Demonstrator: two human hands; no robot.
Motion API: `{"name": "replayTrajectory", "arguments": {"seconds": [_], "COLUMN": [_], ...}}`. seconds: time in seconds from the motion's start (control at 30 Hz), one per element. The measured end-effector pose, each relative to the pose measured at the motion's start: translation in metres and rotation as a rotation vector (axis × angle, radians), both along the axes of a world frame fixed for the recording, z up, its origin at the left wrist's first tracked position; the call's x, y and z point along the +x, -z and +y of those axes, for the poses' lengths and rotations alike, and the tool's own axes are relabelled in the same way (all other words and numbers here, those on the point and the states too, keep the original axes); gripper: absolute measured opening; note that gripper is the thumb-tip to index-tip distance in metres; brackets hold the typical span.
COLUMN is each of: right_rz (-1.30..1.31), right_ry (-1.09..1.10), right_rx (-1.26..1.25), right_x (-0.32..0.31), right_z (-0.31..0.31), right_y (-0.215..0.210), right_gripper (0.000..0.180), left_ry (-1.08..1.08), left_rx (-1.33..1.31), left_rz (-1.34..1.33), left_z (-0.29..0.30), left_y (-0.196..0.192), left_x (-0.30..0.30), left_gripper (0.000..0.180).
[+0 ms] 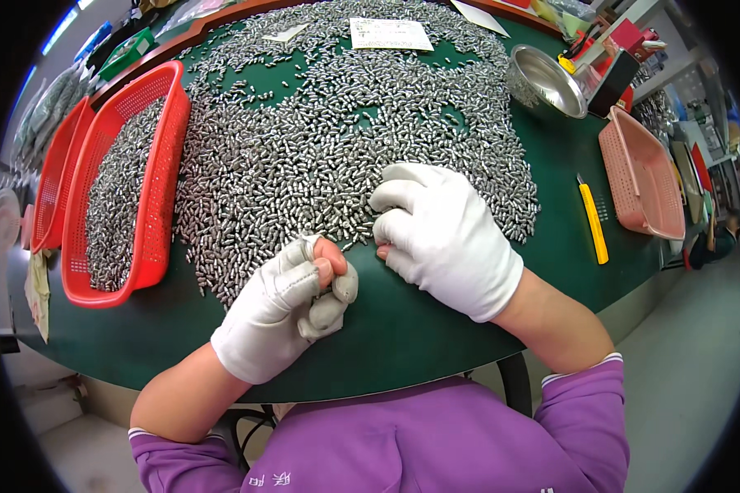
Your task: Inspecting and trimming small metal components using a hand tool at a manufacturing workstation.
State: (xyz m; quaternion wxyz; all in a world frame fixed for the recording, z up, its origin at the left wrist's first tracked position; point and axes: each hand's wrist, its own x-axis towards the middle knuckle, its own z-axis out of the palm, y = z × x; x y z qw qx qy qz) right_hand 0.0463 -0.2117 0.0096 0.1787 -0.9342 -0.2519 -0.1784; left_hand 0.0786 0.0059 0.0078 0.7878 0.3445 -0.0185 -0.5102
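Small, shiny metal pieces lie in a broad, dense layer across the green table, spread from just in front of the hands toward the far edge, with patches of green showing through; the left hand, in a white glove that leaves the tips of the thumb and forefinger bare, is at the near edge of the spread, its fingers curled inward and those two bare tips brought together, though I cannot tell whether a piece is pinched between them; the right hand, also gloved in white, is palm down at the near edge of the pieces, its fingers bent, with one bare fingertip showing, and whether they grasp anything is hidden beneath the hand; to the left, a red perforated basket holds a heap of similar pieces, with a second red basket just beside it on the outer side; a white printed sheet lies on the far part of the layer; to the right are a steel bowl, tilted, a yellow-handled cutter lying on the table and a pink perforated basket near the table's right edge; the person wears a purple top.
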Motion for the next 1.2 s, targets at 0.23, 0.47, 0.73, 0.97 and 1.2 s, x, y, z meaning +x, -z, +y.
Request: {"name": "replayTrajectory", "arguments": {"seconds": [0.23, 0.47, 0.73, 0.97, 1.2], "right_rz": [-0.07, -0.04, -0.071, -0.081, -0.188], "right_ry": [-0.129, -0.274, -0.157, -0.264, -0.242], "right_rx": [0.313, 0.47, 0.466, 0.383, 0.246], "right_x": [-0.007, 0.001, 0.0, 0.001, 0.002], "right_z": [0.007, 0.01, 0.001, 0.007, 0.008], "right_y": [-0.007, -0.007, -0.013, -0.008, -0.012], "right_gripper": [0.025, 0.023, 0.018, 0.019, 0.017], "left_ry": [0.081, 0.111, 0.018, -0.002, 0.011], "left_rx": [0.146, 0.182, 0.176, 0.21, 0.204], "left_rz": [-0.089, -0.116, -0.12, -0.098, -0.107], "left_z": [-0.004, -0.003, -0.003, -0.005, -0.005], "left_y": [-0.003, -0.003, -0.001, 0.0, 0.001], "left_x": [-0.006, -0.005, -0.007, -0.008, -0.008], "left_gripper": [0.022, 0.019, 0.017, 0.02, 0.023]}}
